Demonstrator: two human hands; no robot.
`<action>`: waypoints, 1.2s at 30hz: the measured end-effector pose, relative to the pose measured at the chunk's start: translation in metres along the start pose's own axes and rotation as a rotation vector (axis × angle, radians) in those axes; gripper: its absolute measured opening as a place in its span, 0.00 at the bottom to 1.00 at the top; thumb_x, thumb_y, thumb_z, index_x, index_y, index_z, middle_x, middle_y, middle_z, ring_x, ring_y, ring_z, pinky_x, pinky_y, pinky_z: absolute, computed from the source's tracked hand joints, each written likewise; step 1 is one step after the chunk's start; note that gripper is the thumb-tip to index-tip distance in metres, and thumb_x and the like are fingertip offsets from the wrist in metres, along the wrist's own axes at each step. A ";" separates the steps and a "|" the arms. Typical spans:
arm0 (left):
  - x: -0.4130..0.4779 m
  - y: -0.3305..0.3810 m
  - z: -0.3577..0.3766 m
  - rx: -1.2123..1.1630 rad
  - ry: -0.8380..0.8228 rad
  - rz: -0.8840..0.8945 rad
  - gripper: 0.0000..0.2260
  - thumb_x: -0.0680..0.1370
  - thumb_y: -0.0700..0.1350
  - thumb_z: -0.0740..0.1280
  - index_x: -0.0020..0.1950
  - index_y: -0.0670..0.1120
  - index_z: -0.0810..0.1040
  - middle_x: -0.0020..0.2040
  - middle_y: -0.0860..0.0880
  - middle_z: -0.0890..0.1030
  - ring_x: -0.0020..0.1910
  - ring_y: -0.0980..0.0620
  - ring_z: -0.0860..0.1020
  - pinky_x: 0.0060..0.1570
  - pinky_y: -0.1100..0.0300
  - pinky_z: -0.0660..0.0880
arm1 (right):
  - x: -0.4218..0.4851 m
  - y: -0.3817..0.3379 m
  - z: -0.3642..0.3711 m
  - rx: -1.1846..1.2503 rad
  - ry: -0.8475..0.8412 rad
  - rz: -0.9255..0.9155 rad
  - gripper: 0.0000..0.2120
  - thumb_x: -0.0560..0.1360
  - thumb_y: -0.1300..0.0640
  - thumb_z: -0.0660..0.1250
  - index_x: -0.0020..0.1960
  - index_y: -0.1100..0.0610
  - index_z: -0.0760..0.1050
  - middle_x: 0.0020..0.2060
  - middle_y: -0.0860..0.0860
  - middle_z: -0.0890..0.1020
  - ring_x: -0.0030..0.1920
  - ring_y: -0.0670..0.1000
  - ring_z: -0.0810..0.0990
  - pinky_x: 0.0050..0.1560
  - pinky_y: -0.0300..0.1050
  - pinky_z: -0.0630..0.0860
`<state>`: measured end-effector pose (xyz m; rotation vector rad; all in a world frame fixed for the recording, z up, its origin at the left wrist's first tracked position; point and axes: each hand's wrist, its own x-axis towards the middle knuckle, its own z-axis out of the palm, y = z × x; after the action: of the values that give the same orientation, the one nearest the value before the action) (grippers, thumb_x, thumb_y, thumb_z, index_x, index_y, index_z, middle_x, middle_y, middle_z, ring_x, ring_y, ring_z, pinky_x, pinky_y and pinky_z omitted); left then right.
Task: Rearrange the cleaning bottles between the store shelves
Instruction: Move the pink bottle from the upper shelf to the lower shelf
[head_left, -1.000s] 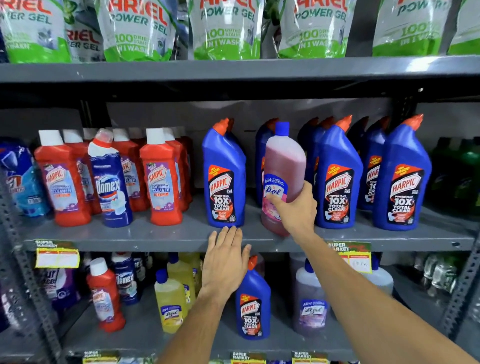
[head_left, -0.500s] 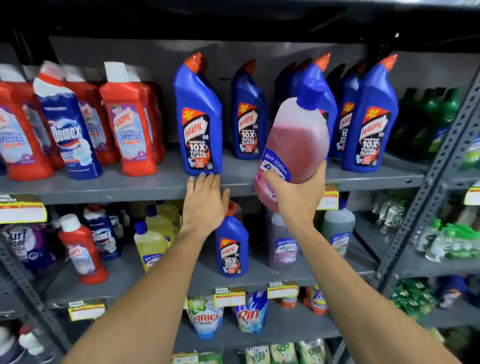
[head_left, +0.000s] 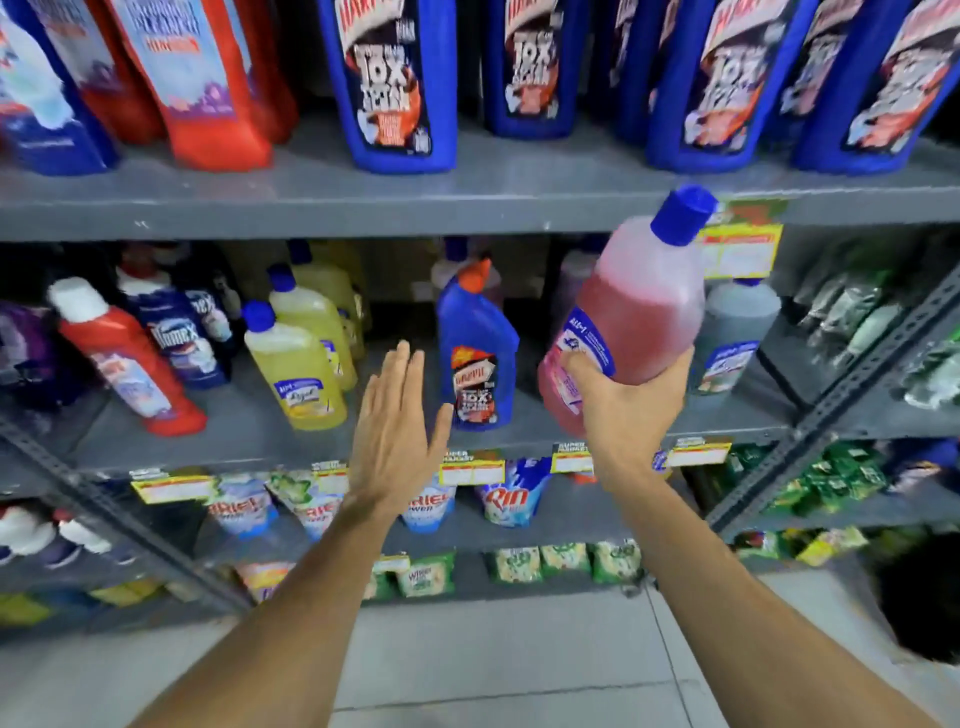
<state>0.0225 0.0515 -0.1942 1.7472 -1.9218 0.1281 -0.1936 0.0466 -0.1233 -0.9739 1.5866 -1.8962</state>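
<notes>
We have the pink bottle (head_left: 631, 317) off the upper shelf (head_left: 311, 202) now — a second ago it stood there among the blue Harpic bottles (head_left: 397, 78). Our right hand (head_left: 631, 402) is clenched around its base, carrying it tilted with the cap leaning up and right, in front of the middle shelf (head_left: 249, 441). Our left hand (head_left: 395, 436) has let go of the upper shelf's edge and hangs flat and empty, fingers straight, just left of the lone blue bottle (head_left: 480, 358). That bottle sits between our two hands. Behind the right hand stand pale bottles (head_left: 735, 338) of the same shape — so we judge the pink one belongs down here, and the blue one likely goes up next.
</notes>
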 end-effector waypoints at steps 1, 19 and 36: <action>-0.005 -0.010 0.012 0.017 -0.080 -0.033 0.31 0.82 0.57 0.55 0.79 0.41 0.53 0.81 0.41 0.54 0.80 0.43 0.55 0.77 0.48 0.55 | 0.000 0.014 0.004 -0.019 -0.014 0.024 0.31 0.58 0.53 0.81 0.52 0.30 0.70 0.44 0.35 0.83 0.44 0.36 0.83 0.45 0.32 0.79; -0.003 -0.074 0.119 0.089 -0.597 -0.108 0.32 0.83 0.58 0.48 0.81 0.42 0.45 0.82 0.43 0.44 0.81 0.44 0.43 0.77 0.46 0.40 | 0.003 0.123 0.056 -0.280 -0.238 0.089 0.34 0.71 0.56 0.78 0.71 0.58 0.65 0.65 0.56 0.77 0.64 0.57 0.78 0.67 0.52 0.76; -0.003 -0.075 0.122 0.065 -0.607 -0.142 0.31 0.83 0.58 0.45 0.81 0.44 0.42 0.82 0.46 0.42 0.80 0.47 0.39 0.76 0.49 0.36 | 0.019 0.141 0.060 -0.643 -0.358 0.272 0.27 0.72 0.54 0.79 0.65 0.63 0.73 0.61 0.60 0.83 0.58 0.61 0.81 0.55 0.50 0.77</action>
<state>0.0549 -0.0080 -0.3210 2.1297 -2.1981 -0.4466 -0.1702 -0.0354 -0.2522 -1.1877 2.0092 -0.9668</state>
